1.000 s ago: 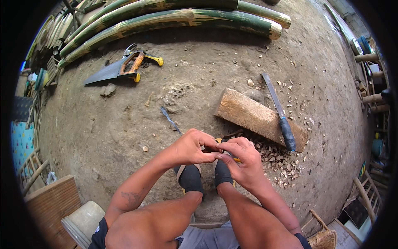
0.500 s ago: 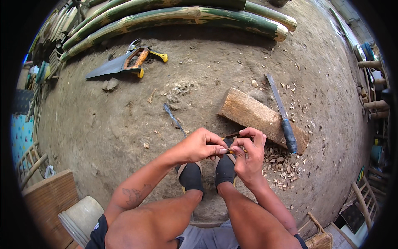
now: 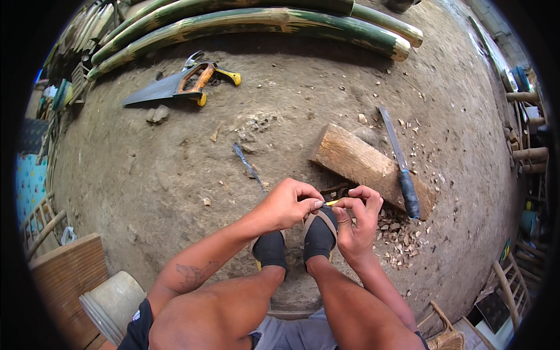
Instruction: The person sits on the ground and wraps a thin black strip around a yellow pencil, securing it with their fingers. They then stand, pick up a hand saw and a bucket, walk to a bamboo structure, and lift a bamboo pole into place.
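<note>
Pinched between the thumb and fingers of my left hand [image 3: 291, 204] is a small, slim piece with a bright yellow end [image 3: 332, 202]; most of it is hidden by the fingertips. My right hand [image 3: 357, 219] is beside that yellow end, its index fingertip at or very near it and its thumb a little apart from the index finger. Both hands hover above my right foot [image 3: 319, 233], which wears a dark sock and a strapped sandal. A block of wood [image 3: 361, 163] lies just beyond my right hand, and a long knife with a dark wrapped handle [image 3: 409, 195] rests across it.
Wood chips [image 3: 402, 242] are scattered right of my feet. A thin dark-blue tool [image 3: 247, 163] lies ahead on the dirt floor. Farther left are a handsaw [image 3: 157, 90] and a hammer [image 3: 230, 76]. Green bamboo poles [image 3: 344, 35] span the back; a pale bucket [image 3: 119, 300] stands near left.
My right thumb has come away from the small yellow piece, and the right hand has shifted slightly right. More of the yellow end shows. The left hand keeps its pinch.
</note>
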Demonstrator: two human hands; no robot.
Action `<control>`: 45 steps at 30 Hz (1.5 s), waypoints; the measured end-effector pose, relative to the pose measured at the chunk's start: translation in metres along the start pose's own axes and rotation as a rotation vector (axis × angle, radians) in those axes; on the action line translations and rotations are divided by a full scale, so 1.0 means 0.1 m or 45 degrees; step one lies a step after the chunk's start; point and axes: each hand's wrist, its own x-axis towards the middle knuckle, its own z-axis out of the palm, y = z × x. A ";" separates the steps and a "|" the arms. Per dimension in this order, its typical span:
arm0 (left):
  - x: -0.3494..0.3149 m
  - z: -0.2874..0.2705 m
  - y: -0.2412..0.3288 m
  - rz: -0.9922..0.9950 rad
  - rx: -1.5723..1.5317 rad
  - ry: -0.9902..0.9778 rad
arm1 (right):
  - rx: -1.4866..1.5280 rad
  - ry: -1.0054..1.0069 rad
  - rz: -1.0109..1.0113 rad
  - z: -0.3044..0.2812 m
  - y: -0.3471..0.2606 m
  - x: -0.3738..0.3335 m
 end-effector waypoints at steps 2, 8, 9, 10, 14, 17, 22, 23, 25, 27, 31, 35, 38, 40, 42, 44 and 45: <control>-0.01 -0.05 -0.01 -0.022 -0.031 0.024 | 0.166 -0.063 0.097 -0.05 0.00 0.04; -0.02 -0.10 -0.04 -0.074 -0.042 -0.020 | -0.030 -0.395 -0.148 -0.12 0.03 0.16; -0.02 -0.09 -0.04 -0.067 -0.042 -0.029 | -0.014 -0.398 -0.164 -0.09 0.03 0.16; -0.02 -0.08 -0.04 -0.074 -0.051 -0.027 | -0.016 -0.356 -0.206 -0.07 0.03 0.15; 0.00 -0.07 -0.03 -0.090 -0.053 -0.055 | -0.134 -0.270 -0.381 -0.02 0.06 0.13; -0.01 -0.06 -0.02 -0.073 -0.048 -0.047 | -0.204 -0.291 -0.452 -0.04 0.10 0.15; 0.00 0.00 -0.01 -0.062 -0.088 -0.023 | -0.296 -0.095 -0.486 0.01 0.11 0.07; 0.00 0.01 -0.02 -0.089 -0.097 -0.014 | -0.325 -0.025 -0.493 0.02 0.11 0.05; 0.01 0.03 -0.03 -0.125 -0.100 -0.009 | -0.341 0.019 -0.490 0.04 0.12 0.04; 0.02 0.03 -0.05 -0.135 -0.106 -0.031 | -0.316 -0.025 -0.481 0.04 0.16 0.06; 0.00 0.01 -0.07 0.029 0.029 -0.029 | -0.102 -0.352 -0.413 -0.01 0.24 0.18; -0.02 -0.01 -0.03 0.143 0.055 -0.027 | -0.031 -0.369 -0.323 -0.05 0.21 0.21; -0.03 -0.06 0.05 0.171 0.145 -0.058 | -0.013 -0.295 -0.365 -0.07 0.17 0.22; 0.01 -0.14 0.12 0.174 0.177 -0.114 | -0.028 -0.292 -0.416 -0.09 0.16 0.23; 0.08 -0.22 0.20 0.139 0.197 -0.178 | -0.050 -0.306 -0.456 -0.10 0.16 0.23; 0.15 -0.29 0.28 -0.022 0.117 -0.240 | -0.064 -0.334 -0.496 -0.10 0.16 0.23; 0.17 -0.31 0.31 -0.134 0.106 -0.253 | -0.081 -0.331 -0.505 -0.09 0.17 0.23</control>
